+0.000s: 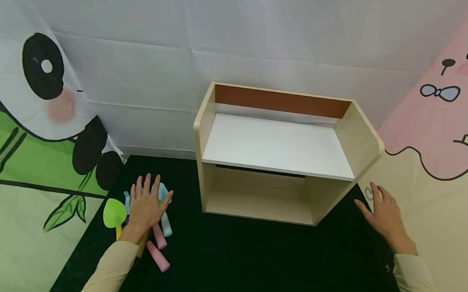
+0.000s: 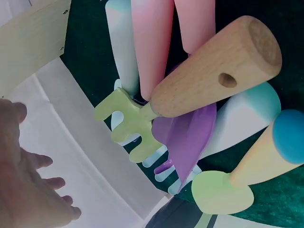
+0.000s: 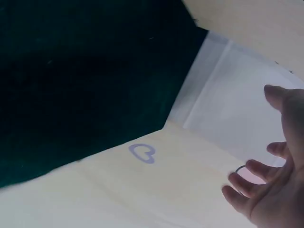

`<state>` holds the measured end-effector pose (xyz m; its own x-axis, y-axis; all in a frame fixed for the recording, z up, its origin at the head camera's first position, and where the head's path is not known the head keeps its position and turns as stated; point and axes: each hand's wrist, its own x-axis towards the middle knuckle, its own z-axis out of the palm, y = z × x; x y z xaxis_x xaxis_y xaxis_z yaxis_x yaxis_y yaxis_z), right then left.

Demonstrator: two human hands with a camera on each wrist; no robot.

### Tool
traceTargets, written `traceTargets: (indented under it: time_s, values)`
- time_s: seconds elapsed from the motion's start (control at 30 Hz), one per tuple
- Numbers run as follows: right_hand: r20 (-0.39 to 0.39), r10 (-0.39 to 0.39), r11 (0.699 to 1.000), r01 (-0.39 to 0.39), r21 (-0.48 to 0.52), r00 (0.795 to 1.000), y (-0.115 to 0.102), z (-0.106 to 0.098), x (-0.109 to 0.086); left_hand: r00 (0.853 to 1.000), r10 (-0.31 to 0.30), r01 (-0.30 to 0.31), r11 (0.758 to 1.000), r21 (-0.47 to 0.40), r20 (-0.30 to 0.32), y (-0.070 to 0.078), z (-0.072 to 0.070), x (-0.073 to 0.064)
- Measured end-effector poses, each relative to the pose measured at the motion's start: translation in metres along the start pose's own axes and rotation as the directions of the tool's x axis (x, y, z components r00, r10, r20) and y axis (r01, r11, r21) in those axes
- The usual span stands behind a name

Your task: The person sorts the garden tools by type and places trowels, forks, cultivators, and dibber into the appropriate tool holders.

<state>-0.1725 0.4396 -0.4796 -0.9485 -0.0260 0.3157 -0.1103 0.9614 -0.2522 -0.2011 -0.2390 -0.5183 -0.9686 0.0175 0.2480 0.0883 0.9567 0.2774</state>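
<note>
My left hand (image 1: 145,211), fingers spread, hovers over a pile of toy garden tools at the table's left side and holds nothing. In the left wrist view a green toy rake (image 2: 126,121) with a wooden handle (image 2: 204,76) lies across a purple shovel blade (image 2: 190,133). Pink handles (image 2: 152,42) and a pale blue handle (image 2: 122,42) lie beside them. A green toy spade (image 1: 114,213) with a yellow handle is at the pile's left. My right hand (image 1: 385,216) hangs free, fingers apart, near the table's right edge.
A two-level wooden shelf unit (image 1: 256,217) with a white middle board (image 1: 276,144) stands on the dark green table (image 1: 242,266), between the hands. White cloth (image 1: 146,71) hangs behind it. Printed cloths with cartoon animals hang at both sides.
</note>
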Motion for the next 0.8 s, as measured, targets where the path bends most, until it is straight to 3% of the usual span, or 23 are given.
traceTargets:
  time_s: [0.2,0.3,0.57,0.8]
  values:
    - [-0.007,0.032,0.991,-0.031,0.132,0.999,-0.011,-0.02,0.006,0.987,0.031,-0.045,0.995,-0.086,-0.158,0.001,-0.005,-0.005]
    - [-0.001,0.035,0.984,-0.034,0.174,0.999,-0.017,-0.032,0.008,0.982,0.021,-0.043,0.993,-0.11,-0.189,0.004,-0.007,-0.007]
    - [-0.025,0.074,0.972,-0.066,0.227,0.997,-0.029,-0.057,0.012,0.988,-0.036,0.007,0.981,-0.196,-0.149,0.011,-0.014,-0.017]
    - [-0.025,0.086,0.965,-0.077,0.252,0.996,-0.041,-0.073,0.021,0.991,-0.119,0.1,0.956,-0.275,-0.055,0.006,-0.02,-0.039]
